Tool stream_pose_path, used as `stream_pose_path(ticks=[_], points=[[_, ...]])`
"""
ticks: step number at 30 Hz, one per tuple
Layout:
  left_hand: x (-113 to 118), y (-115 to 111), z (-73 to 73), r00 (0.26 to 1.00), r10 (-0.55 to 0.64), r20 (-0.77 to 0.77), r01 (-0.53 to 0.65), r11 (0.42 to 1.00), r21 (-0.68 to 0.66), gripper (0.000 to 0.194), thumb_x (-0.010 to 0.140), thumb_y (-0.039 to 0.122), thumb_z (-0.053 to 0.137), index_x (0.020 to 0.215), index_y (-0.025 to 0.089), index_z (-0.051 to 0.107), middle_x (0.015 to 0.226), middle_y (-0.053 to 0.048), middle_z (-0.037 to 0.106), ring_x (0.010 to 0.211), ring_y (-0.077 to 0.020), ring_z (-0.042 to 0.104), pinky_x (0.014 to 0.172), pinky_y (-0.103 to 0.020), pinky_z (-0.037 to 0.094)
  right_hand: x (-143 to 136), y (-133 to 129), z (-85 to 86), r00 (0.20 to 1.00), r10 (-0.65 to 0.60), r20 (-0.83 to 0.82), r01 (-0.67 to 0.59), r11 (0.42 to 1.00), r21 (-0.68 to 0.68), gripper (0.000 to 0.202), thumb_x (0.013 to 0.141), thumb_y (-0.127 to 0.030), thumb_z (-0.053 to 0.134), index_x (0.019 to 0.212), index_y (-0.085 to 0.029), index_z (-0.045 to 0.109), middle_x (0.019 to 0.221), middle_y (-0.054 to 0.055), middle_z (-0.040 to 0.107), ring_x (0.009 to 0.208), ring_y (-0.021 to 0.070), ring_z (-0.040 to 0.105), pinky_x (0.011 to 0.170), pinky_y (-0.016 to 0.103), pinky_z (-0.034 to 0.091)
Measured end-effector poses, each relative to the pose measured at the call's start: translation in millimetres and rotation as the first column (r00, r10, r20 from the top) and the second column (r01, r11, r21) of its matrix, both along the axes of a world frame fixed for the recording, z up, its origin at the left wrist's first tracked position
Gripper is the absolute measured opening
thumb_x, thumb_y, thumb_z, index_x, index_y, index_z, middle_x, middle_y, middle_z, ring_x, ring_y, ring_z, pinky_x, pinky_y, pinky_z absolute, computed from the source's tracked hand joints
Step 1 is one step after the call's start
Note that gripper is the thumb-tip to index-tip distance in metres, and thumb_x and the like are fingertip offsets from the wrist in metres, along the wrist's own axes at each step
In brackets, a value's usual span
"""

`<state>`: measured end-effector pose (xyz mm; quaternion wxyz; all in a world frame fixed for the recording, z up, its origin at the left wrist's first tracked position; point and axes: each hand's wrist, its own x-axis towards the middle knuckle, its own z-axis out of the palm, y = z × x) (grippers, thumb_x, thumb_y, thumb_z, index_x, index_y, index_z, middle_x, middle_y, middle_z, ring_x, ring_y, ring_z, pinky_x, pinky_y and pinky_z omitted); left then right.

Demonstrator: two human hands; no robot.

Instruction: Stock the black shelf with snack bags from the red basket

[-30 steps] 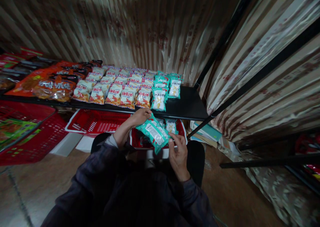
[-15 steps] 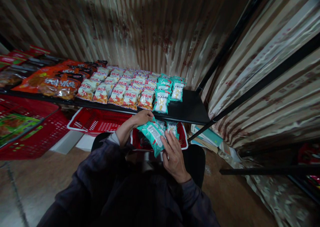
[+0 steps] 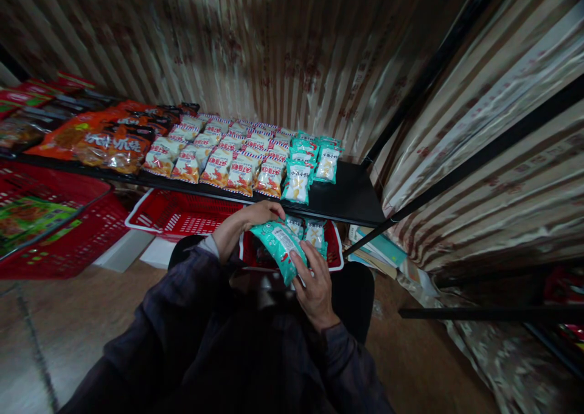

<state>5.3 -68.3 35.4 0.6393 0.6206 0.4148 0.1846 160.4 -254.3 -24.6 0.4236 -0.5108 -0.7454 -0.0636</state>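
A teal snack bag [image 3: 279, 243], its back label facing up, is held between both hands above a red basket [image 3: 336, 252]. My left hand [image 3: 260, 215] grips its upper left edge, fingers closed on it. At the lower right, my right hand [image 3: 316, 283] holds the bag with its fingers along the side. More teal bags [image 3: 314, 234] lie in the basket beyond it, partly covered by the held bag. On the black shelf [image 3: 347, 195] just ahead stand matching teal bags [image 3: 297, 182] in two short rows.
Left of the teal bags, the shelf carries several rows of white-and-orange snack bags [image 3: 241, 171] and orange bags [image 3: 114, 146]. Below are another red basket [image 3: 182, 210] and a larger red basket [image 3: 95, 237] at left. A black diagonal post [image 3: 438, 192] crosses at right, near papers [image 3: 378, 249] on the floor.
Both hands keep hold of the teal bag, which has tilted slightly and bulges more. The view has shifted a little; the shelf goods stay in place.
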Motion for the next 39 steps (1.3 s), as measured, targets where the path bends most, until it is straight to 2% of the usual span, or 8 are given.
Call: stream_pose_path(ticks=[5, 10, 14, 18, 22, 28, 33, 39], points=[[-6, 0, 0.0, 0.999, -0.033, 0.042, 0.033, 0.999, -0.001, 0.014, 0.053, 0.018, 0.062, 0.065, 0.018, 0.07, 0.06, 0.0, 0.065, 0.048, -0.0126, 0.054, 0.045, -0.021, 0.039, -2, 0, -3.7, 0.997, -0.026, -0.071, 0.026, 1.0, 0.0, 0.06, 0.088, -0.006, 0.041, 0.143, -0.03, 0.041, 0.144, 0.009, 0.048, 0.133, 0.0259, 0.046, 0.103, 0.051, 0.046], [-10, -6, 7.1, 0.977, 0.091, 0.192, -0.095, 0.995, 0.013, 0.008, 0.058, 0.017, 0.065, 0.064, 0.017, 0.07, 0.075, -0.007, 0.071, 0.064, -0.0181, 0.064, 0.056, -0.026, 0.049, -3, 1, -3.2, 0.965, -0.068, -0.253, 0.065, 0.998, -0.018, 0.054, 0.09, -0.012, 0.044, 0.141, -0.028, 0.043, 0.139, 0.011, 0.053, 0.129, 0.0245, 0.051, 0.102, 0.049, 0.047], [-8, -10, 13.2, 0.966, 0.008, 0.259, 0.036, 0.986, -0.162, 0.011, 0.063, 0.019, 0.069, 0.073, 0.015, 0.067, 0.071, -0.008, 0.069, 0.063, -0.0196, 0.066, 0.059, -0.031, 0.054, -6, 2, -1.2, 0.874, -0.14, -0.464, 0.103, 0.989, -0.104, 0.044, 0.09, -0.023, 0.053, 0.134, -0.024, 0.051, 0.132, 0.011, 0.059, 0.123, 0.0243, 0.055, 0.102, 0.046, 0.047], [-5, -10, 7.7, 0.948, -0.019, 0.318, 0.088, 0.975, -0.205, 0.023, 0.065, 0.021, 0.076, 0.084, 0.015, 0.063, 0.071, -0.006, 0.069, 0.063, -0.0181, 0.068, 0.061, -0.029, 0.056, -8, 3, -2.6, 0.701, -0.265, -0.662, 0.121, 0.959, -0.256, 0.042, 0.09, -0.033, 0.055, 0.129, -0.02, 0.054, 0.125, 0.012, 0.063, 0.116, 0.0227, 0.06, 0.1, 0.043, 0.048], [-1, -9, 2.0, 0.974, 0.015, 0.226, 0.023, 0.986, -0.164, 0.03, 0.067, 0.028, 0.079, 0.084, 0.015, 0.059, 0.06, -0.002, 0.066, 0.049, -0.0145, 0.064, 0.047, -0.022, 0.05, -8, 5, -7.0, 0.492, -0.331, -0.805, 0.079, 0.938, -0.337, 0.044, 0.085, -0.042, 0.06, 0.12, -0.015, 0.059, 0.12, 0.013, 0.066, 0.109, 0.0223, 0.062, 0.096, 0.041, 0.049], [10, -12, 13.4, 0.982, 0.076, 0.172, -0.066, 0.996, -0.059, 0.027, 0.071, 0.032, 0.076, 0.08, 0.014, 0.059, 0.049, 0.003, 0.059, 0.041, -0.0116, 0.059, 0.039, -0.017, 0.043, -10, 10, -9.6, 0.209, -0.359, -0.91, 0.012, 0.931, -0.364, 0.043, 0.077, -0.046, 0.068, 0.107, -0.015, 0.063, 0.11, 0.011, 0.071, 0.097, 0.0212, 0.067, 0.09, 0.037, 0.051], [23, -15, 23.6, 0.977, 0.113, 0.182, -0.115, 0.993, -0.004, 0.027, 0.075, 0.037, 0.072, 0.081, 0.014, 0.057, 0.045, 0.004, 0.056, 0.038, -0.0108, 0.056, 0.036, -0.016, 0.04, -10, 13, -7.2, -0.006, -0.343, -0.939, -0.085, 0.936, -0.341, 0.045, 0.074, -0.045, 0.071, 0.108, -0.016, 0.063, 0.11, 0.01, 0.071, 0.1, 0.0222, 0.067, 0.091, 0.037, 0.051], [48, -23, 19.0, 0.927, 0.272, 0.256, -0.287, 0.958, 0.02, 0.041, 0.072, 0.052, 0.069, 0.086, 0.016, 0.054, 0.048, 0.007, 0.054, 0.035, -0.0073, 0.046, 0.034, -0.016, 0.03, 5, 25, 0.4, -0.209, -0.312, -0.927, -0.13, 0.948, -0.29, 0.047, 0.068, -0.047, 0.077, 0.104, -0.021, 0.063, 0.107, 0.007, 0.072, 0.1, 0.0228, 0.067, 0.085, 0.036, 0.053]])
